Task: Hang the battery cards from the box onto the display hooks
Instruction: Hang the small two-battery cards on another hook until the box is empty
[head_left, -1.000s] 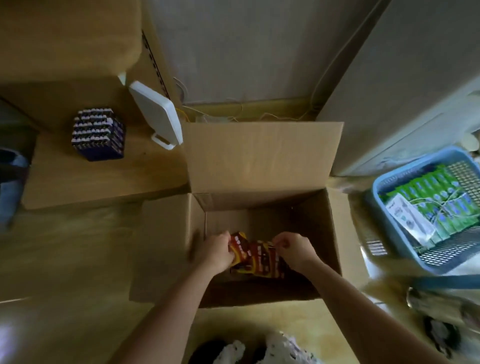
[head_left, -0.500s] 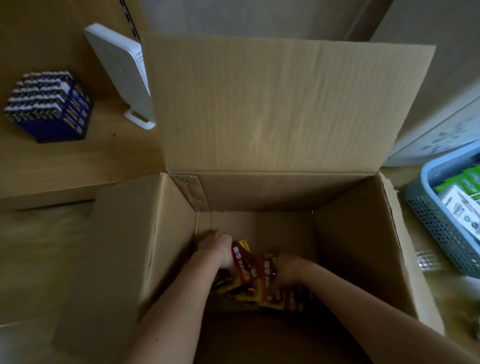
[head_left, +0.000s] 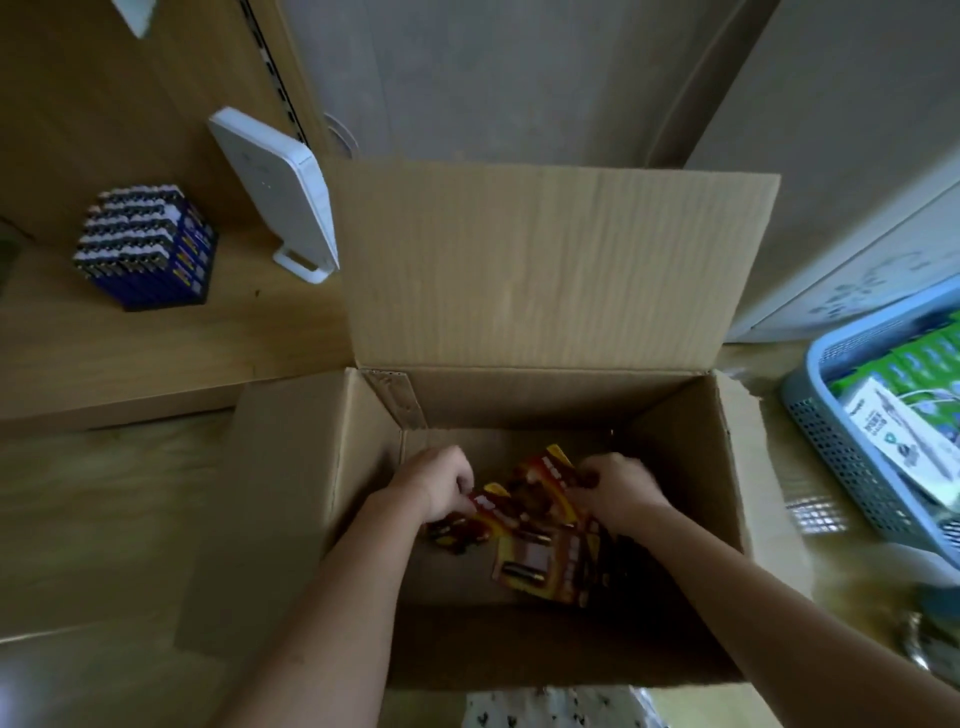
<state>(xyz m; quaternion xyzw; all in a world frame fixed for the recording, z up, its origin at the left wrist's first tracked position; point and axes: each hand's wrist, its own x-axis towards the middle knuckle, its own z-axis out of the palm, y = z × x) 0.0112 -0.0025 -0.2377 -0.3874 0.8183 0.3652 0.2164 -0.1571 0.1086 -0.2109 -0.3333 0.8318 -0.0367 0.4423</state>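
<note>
An open cardboard box (head_left: 291, 499) stands on the floor with its back flap up. Red and yellow battery cards (head_left: 540, 551) lie in a loose heap on its bottom. Both my hands are down inside the box. My left hand (head_left: 436, 480) grips the top edge of one card at the heap's left. My right hand (head_left: 618, 488) pinches the upper corner of another card at the heap's right. The display hooks are not in view.
A low wooden shelf (head_left: 130, 358) on the left carries a blue block of batteries (head_left: 148, 244) and a white router (head_left: 278, 192). A blue plastic basket (head_left: 831, 441) with green packets stands at the right. Grey wall panels rise behind the box.
The view has pulled back and up a little from the box. My hands have spread slightly apart and the cards between them have fanned out; more of the lower cards show.
</note>
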